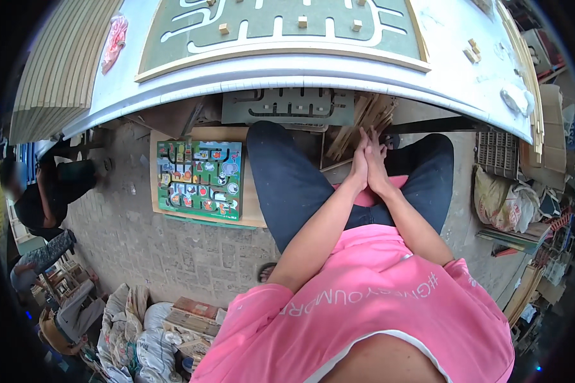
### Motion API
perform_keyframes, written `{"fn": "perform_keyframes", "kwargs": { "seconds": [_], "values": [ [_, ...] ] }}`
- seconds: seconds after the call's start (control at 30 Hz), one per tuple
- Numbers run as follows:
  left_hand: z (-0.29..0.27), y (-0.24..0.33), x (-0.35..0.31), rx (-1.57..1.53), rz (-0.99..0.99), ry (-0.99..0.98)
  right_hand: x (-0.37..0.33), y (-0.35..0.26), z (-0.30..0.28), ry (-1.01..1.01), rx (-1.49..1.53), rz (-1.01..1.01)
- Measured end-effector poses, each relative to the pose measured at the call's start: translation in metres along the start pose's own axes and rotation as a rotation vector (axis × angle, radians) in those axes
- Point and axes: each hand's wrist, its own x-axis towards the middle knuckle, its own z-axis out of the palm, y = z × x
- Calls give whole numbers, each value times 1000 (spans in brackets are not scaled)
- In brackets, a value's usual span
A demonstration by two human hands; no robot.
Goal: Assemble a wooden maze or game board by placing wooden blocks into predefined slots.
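My left hand (360, 159) and my right hand (376, 161) meet palm to palm between my knees, fingers stretched out and pointing away from me. Nothing shows between them, though the inner faces of the palms are hidden. Beyond the fingertips, under the table, lies a bundle of thin wood strips (370, 118). To the left of my knee, a colourful printed puzzle board (201, 180) with dark winding grooves rests on a light wooden board (253, 210). On the table ahead stands a large green-grey panel (255, 39) with white grooves and a wooden frame; small wooden blocks (302, 22) sit on it.
Long wooden strips (61, 70) are stacked at the table's left end, near a pink plastic bag (115, 43). A grooved grey panel (287, 107) lies under the table. Sacks (137, 332) fill the lower left; a plastic crate (497, 153) stands right. Another person (45, 198) is at far left.
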Motion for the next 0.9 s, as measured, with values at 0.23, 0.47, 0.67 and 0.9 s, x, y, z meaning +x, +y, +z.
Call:
{"fn": "perform_keyframes", "kwargs": {
  "seconds": [0.23, 0.47, 0.67, 0.9],
  "values": [
    [8, 5, -7, 46, -201, 140, -6, 56, 18, 7, 521, 233],
    [-1, 17, 8, -182, -117, 267, -40, -25, 0, -255, 288, 79],
    [0, 31, 7, -279, -117, 209, -51, -73, -47, -399, 323, 68],
    [11, 20, 7, -73, -279, -326, 29, 7, -68, -111, 384, 566]
  ]
}}
